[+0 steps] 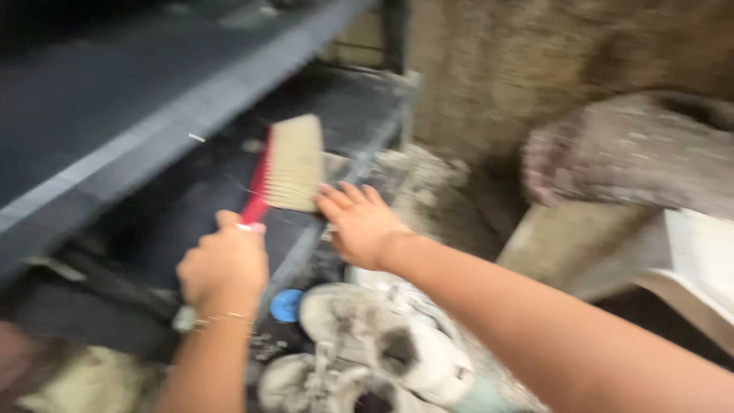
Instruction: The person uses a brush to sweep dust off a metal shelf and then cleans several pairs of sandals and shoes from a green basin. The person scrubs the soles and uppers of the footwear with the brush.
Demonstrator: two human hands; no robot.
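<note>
Above the dirty white shoes (386,344), over the dark lower shelf (191,229), the left hand (224,264) is closed tight around the red handle of a hand brush (287,168). The brush sticks up and away from that hand, pointing toward the back of the shelf and a little to the right. Its long side runs from the fist up to the pale bristles, and the bristles face right, toward the shelf's front edge. The right hand (359,223) is just beside the bristles, on their right side. Its fingers are open and spread flat, and the fingertips look like they touch the bottom corner of the bristles, but the picture is blurry, so I cannot be sure. This hand holds nothing. Both hands are close to the brush, one at each end: the left at the handle end, the right at the bristle end. A small blue round thing (287,304) lies below the left hand, just left of the shoes. Right of the shelf there is a rough dusty wall (497,69) and a grey lumpy block (627,153), well apart from both hands.
</note>
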